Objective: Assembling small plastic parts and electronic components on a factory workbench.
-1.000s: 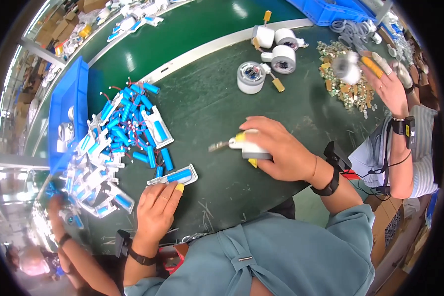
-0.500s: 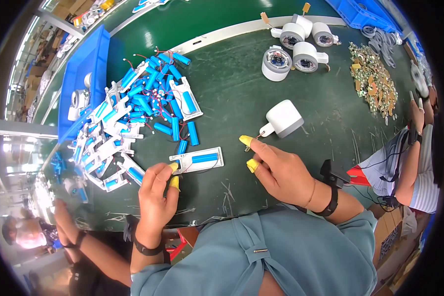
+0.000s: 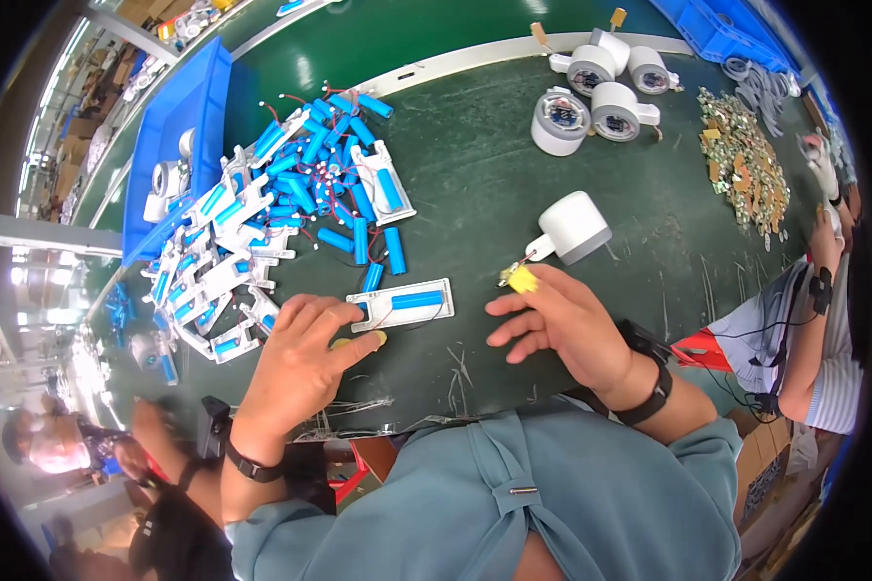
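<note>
A white plastic battery holder (image 3: 444, 305) with a blue cylindrical battery (image 3: 417, 300) in it lies on the table before me. My left hand (image 3: 300, 358) is closed at the holder's left end, its fingers over that end and its yellow-covered thumb along the near edge. To the right, a white round-headed device housing (image 3: 570, 228) with a grey rim rests on its side, wires coming from its short arm. On those wires hangs a small circuit board (image 3: 505, 277), pinched at the yellow-covered fingertips of my right hand (image 3: 576, 324); its other fingers are loosely curled.
Blue batteries (image 3: 305, 184) and white holders lie heaped at left beside a blue bin (image 3: 179, 126). Several white housings (image 3: 562, 121) stand at the back. A pile of small boards (image 3: 741, 165) lies at right, near another person's hand (image 3: 825, 242).
My left hand has turned and moved over the holder's end. My right hand has rotated, shifted right and closed its fingertips on the small board. The view has shifted slightly.
</note>
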The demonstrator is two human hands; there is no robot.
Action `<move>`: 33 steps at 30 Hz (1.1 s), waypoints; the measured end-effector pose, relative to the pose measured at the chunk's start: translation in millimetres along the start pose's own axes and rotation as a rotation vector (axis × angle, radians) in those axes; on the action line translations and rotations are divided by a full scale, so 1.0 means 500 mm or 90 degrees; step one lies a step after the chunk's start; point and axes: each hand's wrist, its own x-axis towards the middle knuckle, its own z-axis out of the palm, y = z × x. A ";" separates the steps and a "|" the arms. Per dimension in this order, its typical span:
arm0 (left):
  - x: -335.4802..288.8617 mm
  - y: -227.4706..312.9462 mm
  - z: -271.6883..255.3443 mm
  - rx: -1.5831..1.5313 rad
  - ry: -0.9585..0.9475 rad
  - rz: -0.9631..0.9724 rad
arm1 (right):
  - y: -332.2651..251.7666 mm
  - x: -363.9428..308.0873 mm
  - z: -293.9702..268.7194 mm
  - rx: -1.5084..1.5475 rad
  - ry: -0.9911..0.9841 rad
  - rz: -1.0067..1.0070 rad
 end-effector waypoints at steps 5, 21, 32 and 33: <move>0.012 0.007 0.020 -0.007 -0.053 0.074 | 0.007 0.033 -0.005 0.031 -0.016 0.004; 0.074 0.020 -0.003 -0.106 -0.092 0.017 | 0.038 -0.057 -0.057 0.035 -0.019 0.004; 0.050 0.048 0.049 -0.011 -0.124 -0.049 | 0.028 -0.056 -0.046 0.060 -0.033 -0.024; 0.048 0.059 0.054 -0.014 -0.126 -0.045 | 0.026 -0.056 -0.043 0.043 -0.032 -0.020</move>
